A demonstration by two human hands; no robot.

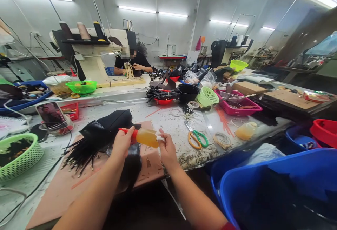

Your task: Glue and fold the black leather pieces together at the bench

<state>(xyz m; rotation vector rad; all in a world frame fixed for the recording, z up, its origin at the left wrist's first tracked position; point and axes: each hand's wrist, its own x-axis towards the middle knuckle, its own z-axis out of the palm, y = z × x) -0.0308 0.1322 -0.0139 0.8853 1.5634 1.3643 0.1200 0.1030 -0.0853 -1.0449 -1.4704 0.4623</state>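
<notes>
My left hand [122,144] is closed round the red-capped neck of a small squeeze bottle [146,137] of amber liquid, held sideways above the bench. My right hand [165,149] pinches the bottle's base together with a bit of white cloth [159,136]. Just beyond the bottle lies a black shoe upper [110,126] with a fan of thin black strips [79,153], resting on a brown work mat [147,167].
Orange-and-green scissors [197,139], tape rolls, a second amber bottle [244,130] and a pink tray [238,105] lie to the right. A phone [51,115] and green basket [18,156] sit left. Blue bins [276,184] stand at right. A person works at a machine behind.
</notes>
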